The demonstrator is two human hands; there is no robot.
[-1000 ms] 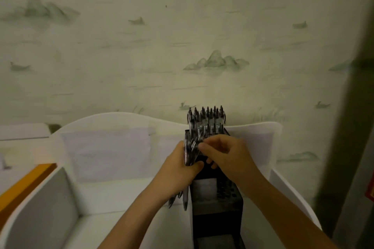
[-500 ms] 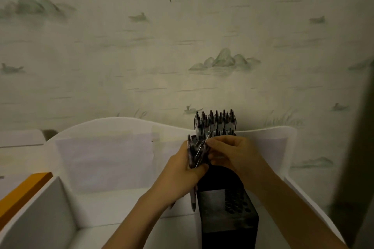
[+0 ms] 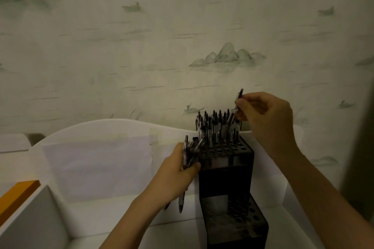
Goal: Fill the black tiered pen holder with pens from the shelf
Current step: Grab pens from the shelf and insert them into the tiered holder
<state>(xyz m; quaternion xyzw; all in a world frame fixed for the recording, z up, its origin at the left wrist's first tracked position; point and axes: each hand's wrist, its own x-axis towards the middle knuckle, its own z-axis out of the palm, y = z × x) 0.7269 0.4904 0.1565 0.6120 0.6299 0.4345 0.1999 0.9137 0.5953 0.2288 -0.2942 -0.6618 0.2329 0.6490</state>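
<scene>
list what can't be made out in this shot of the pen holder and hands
Head view only:
- Pen count in the left hand: fingers cover the bundle.
- Which hole the right hand's pen targets: standing pens hide it.
- Pen holder base: cut by bottom edge.
- Pen markings: dim, blurred.

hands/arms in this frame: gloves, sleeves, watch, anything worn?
Nothing worn that shows. The left hand and right hand are bare, with no gloves and no rings that can be made out in the dim light. Both forearms are bare from wrist to the frame edge: no sleeves, watch, bands or markings in view.
</scene>
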